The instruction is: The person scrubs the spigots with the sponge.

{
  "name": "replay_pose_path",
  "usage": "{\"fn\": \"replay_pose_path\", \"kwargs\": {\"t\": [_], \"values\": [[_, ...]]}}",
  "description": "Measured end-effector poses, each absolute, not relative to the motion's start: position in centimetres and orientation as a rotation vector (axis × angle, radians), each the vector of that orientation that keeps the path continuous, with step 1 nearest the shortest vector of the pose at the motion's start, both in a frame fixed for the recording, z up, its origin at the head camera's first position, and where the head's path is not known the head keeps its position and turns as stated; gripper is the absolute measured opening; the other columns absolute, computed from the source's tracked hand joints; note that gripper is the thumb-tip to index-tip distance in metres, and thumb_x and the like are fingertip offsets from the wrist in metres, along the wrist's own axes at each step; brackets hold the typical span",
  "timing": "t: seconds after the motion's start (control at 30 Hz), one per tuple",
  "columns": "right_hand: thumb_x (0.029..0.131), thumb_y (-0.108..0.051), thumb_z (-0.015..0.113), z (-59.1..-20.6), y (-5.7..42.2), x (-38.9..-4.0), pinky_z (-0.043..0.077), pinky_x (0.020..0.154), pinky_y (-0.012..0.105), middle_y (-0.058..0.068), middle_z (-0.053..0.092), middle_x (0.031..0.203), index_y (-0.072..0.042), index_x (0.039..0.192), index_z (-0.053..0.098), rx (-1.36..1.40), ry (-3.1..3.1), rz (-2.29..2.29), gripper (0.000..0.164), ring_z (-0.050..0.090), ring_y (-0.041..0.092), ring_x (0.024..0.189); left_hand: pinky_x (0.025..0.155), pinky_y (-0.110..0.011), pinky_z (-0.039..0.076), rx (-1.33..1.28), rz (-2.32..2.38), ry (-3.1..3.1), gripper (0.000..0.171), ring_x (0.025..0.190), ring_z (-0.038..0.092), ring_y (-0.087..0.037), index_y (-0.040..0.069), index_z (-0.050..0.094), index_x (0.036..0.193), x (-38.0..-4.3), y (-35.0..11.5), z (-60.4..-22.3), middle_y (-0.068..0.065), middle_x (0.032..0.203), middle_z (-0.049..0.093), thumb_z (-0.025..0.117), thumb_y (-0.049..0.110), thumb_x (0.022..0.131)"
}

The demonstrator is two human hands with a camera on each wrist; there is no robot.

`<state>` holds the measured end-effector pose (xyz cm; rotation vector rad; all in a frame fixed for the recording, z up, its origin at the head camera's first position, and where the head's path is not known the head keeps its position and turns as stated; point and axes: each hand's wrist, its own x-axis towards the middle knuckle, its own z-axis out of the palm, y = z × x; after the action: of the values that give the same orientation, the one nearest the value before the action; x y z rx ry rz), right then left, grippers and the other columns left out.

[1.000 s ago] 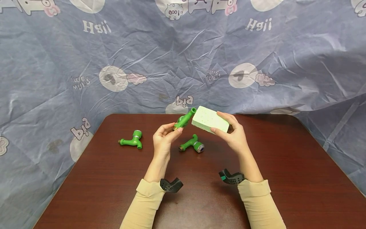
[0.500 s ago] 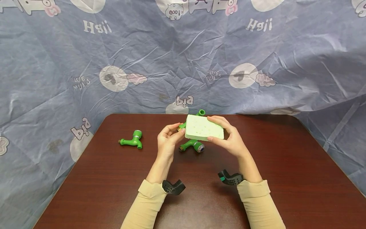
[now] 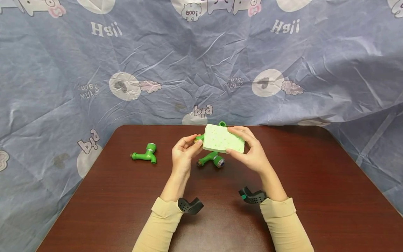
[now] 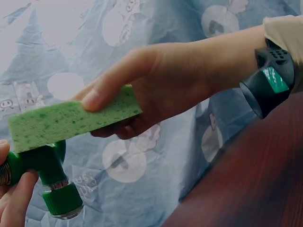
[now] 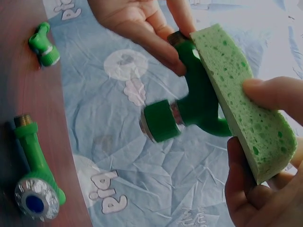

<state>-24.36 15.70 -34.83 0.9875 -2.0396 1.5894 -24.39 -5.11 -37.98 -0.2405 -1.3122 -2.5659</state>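
Note:
My left hand (image 3: pixel 182 151) pinches a green tap (image 5: pixel 201 90) by its brass-threaded end, holding it above the table. My right hand (image 3: pixel 250 148) grips a light green sponge (image 3: pixel 223 139) by its edges, thumb on one side and fingers on the other. In the right wrist view the sponge lies along the tap's body, against it. From the head view the sponge hides most of this tap; only its spout opening and a bit near the left fingers show. The tap's ribbed knob (image 4: pixel 63 199) hangs down in the left wrist view.
Two more green taps lie on the dark red-brown table (image 3: pixel 126 210): one tap (image 3: pixel 145 154) at the left, another tap (image 3: pixel 211 159) below the held sponge. A blue-grey printed cloth (image 3: pixel 201 70) hangs behind the table's far edge.
The sponge has moved left and slightly down, from beside the held tap to over it, now hiding most of it. My left hand has shifted slightly right. The taps on the table stay put.

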Motion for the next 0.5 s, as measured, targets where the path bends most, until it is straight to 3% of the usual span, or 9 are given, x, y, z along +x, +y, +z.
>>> {"fn": "replay_pose_path", "kwargs": {"t": [0.17,0.3,0.5], "values": [[0.069,0.015,0.073,-33.8,15.53,-23.49,0.04,0.083,0.017,0.024,0.049,0.123,0.011,0.12,0.056,0.882,-2.091,1.494,0.054,0.046,0.016,0.111,0.078,-0.036,0.056,-0.25,-2.594,-1.218,0.026,0.081,0.067,-0.018,-0.001,0.066,0.098,-24.38,-5.05,-37.94,-0.013,0.097,0.064,0.061,-0.018,0.08],[0.071,0.014,0.072,-33.71,15.64,-23.36,0.043,0.077,0.014,0.023,0.047,0.124,0.01,0.122,0.055,0.853,-2.107,1.54,0.054,0.047,0.015,0.107,0.077,-0.036,0.056,-0.236,-2.59,-1.2,0.025,0.08,0.067,-0.018,-0.01,0.062,0.103,-24.46,-4.86,-38.07,-0.014,0.097,0.064,0.06,-0.019,0.08],[0.07,0.02,0.069,-33.66,15.63,-23.29,0.046,0.075,0.014,0.026,0.045,0.125,0.013,0.123,0.052,0.965,-2.095,1.631,0.056,0.046,0.019,0.109,0.075,-0.031,0.057,-0.204,-2.57,-1.259,0.024,0.08,0.066,-0.015,0.0,0.066,0.096,-24.4,-4.89,-37.94,-0.01,0.095,0.066,0.062,-0.017,0.08]]}}
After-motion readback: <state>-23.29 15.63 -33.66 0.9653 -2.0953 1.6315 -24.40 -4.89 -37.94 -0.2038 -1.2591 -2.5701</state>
